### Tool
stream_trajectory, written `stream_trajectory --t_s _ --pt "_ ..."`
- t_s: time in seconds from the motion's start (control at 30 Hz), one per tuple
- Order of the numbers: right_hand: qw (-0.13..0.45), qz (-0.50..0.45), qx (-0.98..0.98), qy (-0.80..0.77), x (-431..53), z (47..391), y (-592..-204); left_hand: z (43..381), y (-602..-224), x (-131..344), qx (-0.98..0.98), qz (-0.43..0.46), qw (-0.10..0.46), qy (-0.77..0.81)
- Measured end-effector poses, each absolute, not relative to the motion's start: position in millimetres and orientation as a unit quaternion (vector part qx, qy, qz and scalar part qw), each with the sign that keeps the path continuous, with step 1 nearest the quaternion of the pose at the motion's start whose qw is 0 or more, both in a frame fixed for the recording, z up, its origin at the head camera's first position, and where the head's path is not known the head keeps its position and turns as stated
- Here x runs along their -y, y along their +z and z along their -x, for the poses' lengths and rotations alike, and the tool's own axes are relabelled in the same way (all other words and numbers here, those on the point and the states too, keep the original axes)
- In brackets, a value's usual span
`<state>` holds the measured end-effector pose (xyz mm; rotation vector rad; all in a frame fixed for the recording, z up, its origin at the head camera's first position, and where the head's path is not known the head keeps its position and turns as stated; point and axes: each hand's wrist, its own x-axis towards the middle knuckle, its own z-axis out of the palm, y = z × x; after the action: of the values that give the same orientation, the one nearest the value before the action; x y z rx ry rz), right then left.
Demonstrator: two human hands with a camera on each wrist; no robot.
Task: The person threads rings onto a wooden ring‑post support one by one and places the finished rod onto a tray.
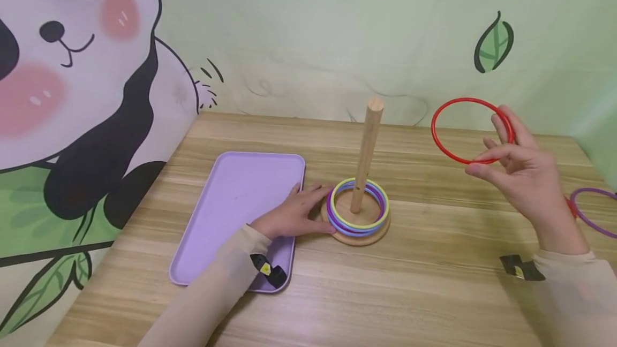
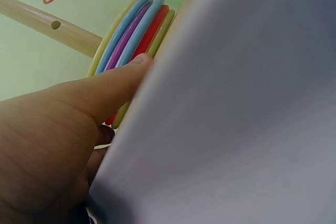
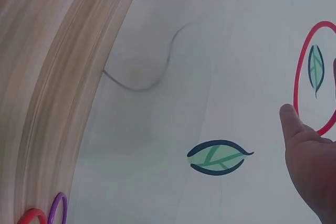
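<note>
In the head view my right hand (image 1: 530, 175) pinches a thin red ring (image 1: 465, 99) between thumb and fingers, raised over the right part of the table. The right wrist view shows the thumb (image 3: 291, 121) at that ring's rim. A round wooden base (image 1: 366, 241) with an upright wooden post (image 1: 368, 149) stands mid-table. Several stacked rings encircle the post's foot, a yellow-green ring (image 1: 359, 226) on top. My left hand (image 1: 296, 213) lies against the stack's left side, thumb in front and fingers behind. From the left wrist, its thumb (image 2: 121, 80) touches the coloured rings.
A light purple tray (image 1: 241, 186) lies left of the stand, under my left forearm. At the table's right edge is a purple ring (image 1: 593, 229), with a red ring (image 3: 32, 214) beside it in the right wrist view. A panda-printed backdrop (image 1: 337, 42) rises behind the table.
</note>
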<state>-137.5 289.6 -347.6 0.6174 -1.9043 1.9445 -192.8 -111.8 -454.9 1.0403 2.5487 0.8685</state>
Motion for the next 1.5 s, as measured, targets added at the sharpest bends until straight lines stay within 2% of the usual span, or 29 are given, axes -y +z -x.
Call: stream_trajectory --t_s 0.3,0.6,1.23,1.5 --pt "0.197 -0.191 0.663 0.697 -285.3 138.9 -340.2 192.6 -453.9 112.3 -0.877 -0.355 0.126 0.300" --pt "0.200 -0.216 0.641 0.709 -281.3 140.5 -337.0 192.8 -457.0 110.9 -0.875 -0.360 0.126 0.298" --pt "0.160 -0.163 0.688 0.689 -261.5 142.2 -294.9 193.1 -454.4 111.0 -0.873 -0.360 0.129 0.302" --pt "0.158 -0.197 0.660 0.707 -254.2 146.9 -281.8 192.6 -453.6 111.6 -0.874 -0.357 0.130 0.304"
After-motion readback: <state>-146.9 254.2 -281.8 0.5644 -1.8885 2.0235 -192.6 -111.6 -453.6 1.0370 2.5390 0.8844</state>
